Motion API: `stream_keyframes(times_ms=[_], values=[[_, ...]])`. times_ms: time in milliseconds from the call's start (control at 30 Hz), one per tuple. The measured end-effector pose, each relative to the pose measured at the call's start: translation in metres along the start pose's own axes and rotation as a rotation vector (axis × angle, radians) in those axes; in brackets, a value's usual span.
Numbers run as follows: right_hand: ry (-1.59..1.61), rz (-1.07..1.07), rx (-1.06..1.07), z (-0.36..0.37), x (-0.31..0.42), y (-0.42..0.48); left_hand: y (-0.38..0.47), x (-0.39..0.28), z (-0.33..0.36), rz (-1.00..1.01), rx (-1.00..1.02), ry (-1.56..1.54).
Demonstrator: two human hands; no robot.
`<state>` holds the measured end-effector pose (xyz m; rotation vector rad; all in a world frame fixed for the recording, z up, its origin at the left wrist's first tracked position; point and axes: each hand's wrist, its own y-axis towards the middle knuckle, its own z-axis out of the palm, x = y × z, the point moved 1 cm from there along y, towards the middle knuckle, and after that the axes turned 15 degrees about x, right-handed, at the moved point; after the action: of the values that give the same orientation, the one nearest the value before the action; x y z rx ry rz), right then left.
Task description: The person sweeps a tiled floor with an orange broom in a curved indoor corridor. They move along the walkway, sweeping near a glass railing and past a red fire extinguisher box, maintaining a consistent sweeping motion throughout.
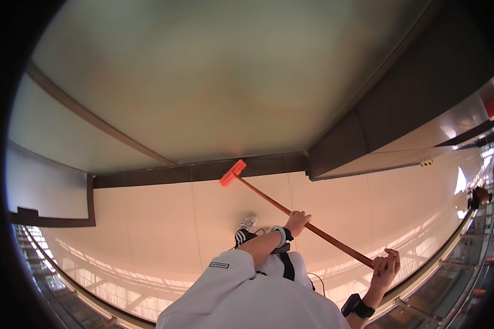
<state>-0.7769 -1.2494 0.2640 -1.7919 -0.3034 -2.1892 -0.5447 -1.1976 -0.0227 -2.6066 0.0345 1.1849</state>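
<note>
A long-handled broom slants across the view, with a bright red-orange head (232,173) and a brown handle (267,199). My left hand (298,224) is wrapped around the middle of the handle. Near the handle's lower end, my right hand (385,266) grips it, with one finger lifted away. The head lies in front of the dark base strip (156,175) under a frosted glass panel (214,94); I cannot tell whether it touches the strip. Dark bands circle both my wrists, and a pale ring sits on the left one.
Pale, shiny floor tiles (156,222) surround my shoe (249,222). A dark boxy column base (337,154) juts out on the right. Railings (432,283) run along the rear on both sides. Far right, a dark figure, perhaps a person (479,197), appears beside the railing.
</note>
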Motion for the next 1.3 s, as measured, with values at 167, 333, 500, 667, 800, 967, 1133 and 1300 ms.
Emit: stream_keyframes(times_ms=[167, 333, 500, 667, 800, 967, 1133, 1300], values=[[-0.128, -0.092, -0.190, -0.017, 0.033, -0.035, 0.044, -0.051, 0.012, 0.167, 0.069, -0.041], [-0.167, -0.207, -0.390, 0.004, 0.022, -0.066, 0.075, -0.066, 0.005, 0.273, 0.206, 0.026], [-0.138, -0.132, -0.569, 0.012, -0.003, -0.101, 0.071, -0.051, 0.023, 0.274, 0.338, 0.153], [-0.179, -0.018, -0.756, 0.001, 0.026, -0.164, 0.036, -0.078, 0.064, 0.534, 0.383, 0.089], [-0.276, -0.083, -0.848, 0.006, 0.074, -0.198, 0.013, -0.115, 0.076, 0.636, 0.777, 0.037], [-0.281, -0.225, -0.819, 0.013, 0.078, -0.185, 0.010, -0.113, 0.055, 0.781, 0.783, 0.040], [-0.262, -0.226, -0.704, 0.028, 0.029, -0.139, 0.048, -0.064, 0.024, 0.665, 0.555, 0.114], [-0.202, -0.209, -0.707, 0.042, -0.006, -0.125, 0.061, -0.038, 0.027, 0.509, 0.341, 0.253]])
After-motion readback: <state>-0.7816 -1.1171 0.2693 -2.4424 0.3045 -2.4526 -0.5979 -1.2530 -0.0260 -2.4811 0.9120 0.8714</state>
